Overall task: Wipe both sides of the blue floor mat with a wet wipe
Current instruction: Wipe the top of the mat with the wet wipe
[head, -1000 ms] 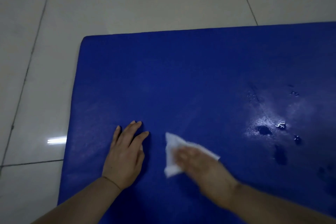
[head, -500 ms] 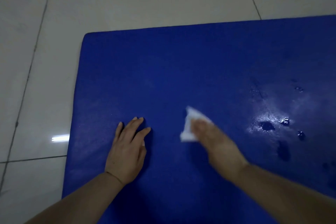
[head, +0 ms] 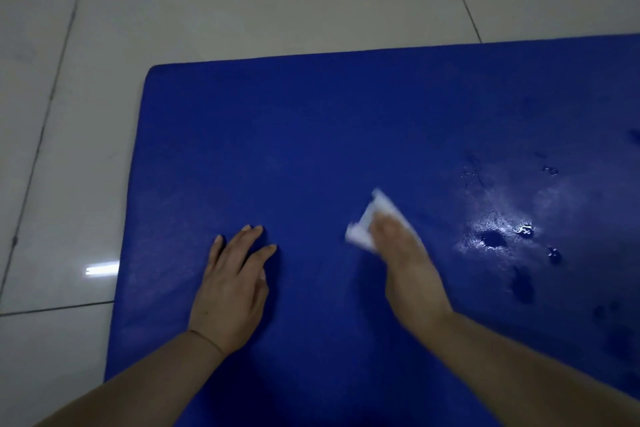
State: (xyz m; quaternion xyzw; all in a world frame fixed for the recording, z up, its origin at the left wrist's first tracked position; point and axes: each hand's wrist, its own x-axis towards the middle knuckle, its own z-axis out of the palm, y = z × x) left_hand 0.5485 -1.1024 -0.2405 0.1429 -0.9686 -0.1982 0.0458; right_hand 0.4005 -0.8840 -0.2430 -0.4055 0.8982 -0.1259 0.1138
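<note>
The blue floor mat [head: 329, 135] lies flat on the tiled floor and fills most of the view. My left hand [head: 232, 284] rests flat on its near left part, fingers straight and spread. My right hand [head: 405, 263] presses a crumpled white wet wipe [head: 367, 225] onto the mat near the middle; the wipe sticks out beyond my fingertips and is blurred by motion. To the right of the wipe the mat shines with wet patches and drops [head: 498, 232].
Pale floor tiles [head: 242, 0] with dark grout lines surround the mat on the left and far sides. A bright light reflection [head: 102, 269] shows on the tile beside the mat's left edge.
My right hand has slid the wipe away from me and to the right across the mat. My left hand has stayed in place.
</note>
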